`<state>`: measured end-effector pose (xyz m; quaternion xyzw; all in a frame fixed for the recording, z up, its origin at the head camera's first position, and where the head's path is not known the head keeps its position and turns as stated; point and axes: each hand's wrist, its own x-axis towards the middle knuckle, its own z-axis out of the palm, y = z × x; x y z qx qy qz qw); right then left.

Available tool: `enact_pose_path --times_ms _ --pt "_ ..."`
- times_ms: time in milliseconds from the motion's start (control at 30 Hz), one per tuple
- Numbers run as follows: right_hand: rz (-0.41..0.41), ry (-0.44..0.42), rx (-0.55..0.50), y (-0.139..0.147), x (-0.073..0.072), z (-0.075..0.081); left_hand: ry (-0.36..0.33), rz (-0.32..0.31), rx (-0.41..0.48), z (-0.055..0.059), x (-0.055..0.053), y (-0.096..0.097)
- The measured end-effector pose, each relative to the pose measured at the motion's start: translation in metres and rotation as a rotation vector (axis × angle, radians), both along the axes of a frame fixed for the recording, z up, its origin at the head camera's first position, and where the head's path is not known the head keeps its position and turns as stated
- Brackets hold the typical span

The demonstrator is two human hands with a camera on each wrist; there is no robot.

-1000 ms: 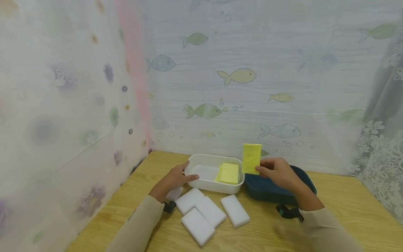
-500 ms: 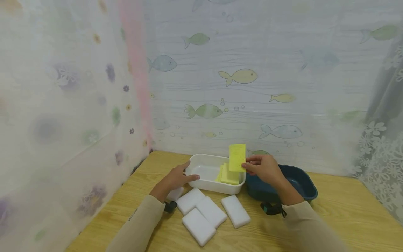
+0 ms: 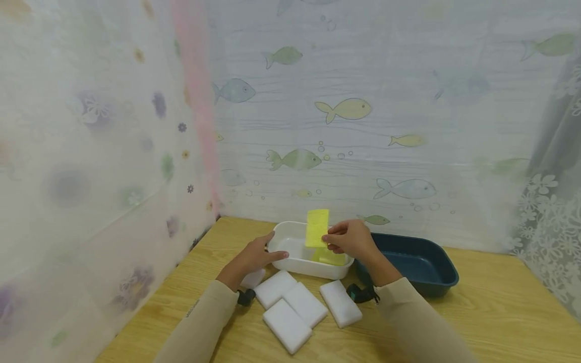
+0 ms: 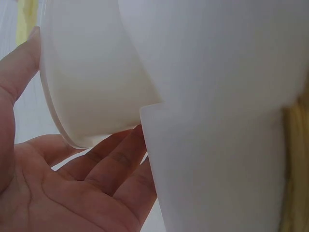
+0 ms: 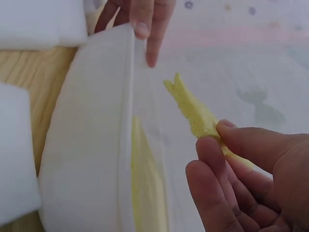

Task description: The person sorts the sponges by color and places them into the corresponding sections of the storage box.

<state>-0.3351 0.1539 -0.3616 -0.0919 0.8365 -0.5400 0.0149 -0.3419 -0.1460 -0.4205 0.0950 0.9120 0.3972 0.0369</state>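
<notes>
Yellow sponge cloth (image 3: 317, 229) held over the white tub (image 3: 313, 268) by the right hand (image 3: 351, 238).
Head view: the right hand, lower centre, pinches the cloth by its lower right edge; the left hand (image 3: 255, 254) grips the tub's left end; further yellow cloths (image 3: 333, 257) lie in the tub's right end; the dark blue tub (image 3: 422, 266) stands lower right, white foam blocks (image 3: 287, 326) lie bottom centre on the wooden table (image 3: 504, 312). Left wrist view: thumb at the rim, upper left, fingers against the tub's end, lower left. Right wrist view: thumb and fingertips pinch the cloth right of centre; the left hand shows at top.
</notes>
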Motion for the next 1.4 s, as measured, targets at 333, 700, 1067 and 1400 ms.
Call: enact_pose_path --times_ms 333,700,1067,1400 --pt "-0.033 -0.013 0.034 -0.027 -0.003 -0.002 -0.006 0.020 -0.024 0.001 0.002 0.002" --pt "-0.090 -0.071 0.074 -0.044 -0.007 -0.010 -0.021 0.028 -0.030 0.000 0.003 0.003" --pt "-0.114 -0.059 0.095 -0.054 -0.009 -0.012 -0.006 0.011 -0.010 0.000 0.003 0.002" --pt "-0.079 0.047 0.124 -0.040 -0.004 -0.007 0.000 0.008 -0.010 0.005 0.006 0.003"
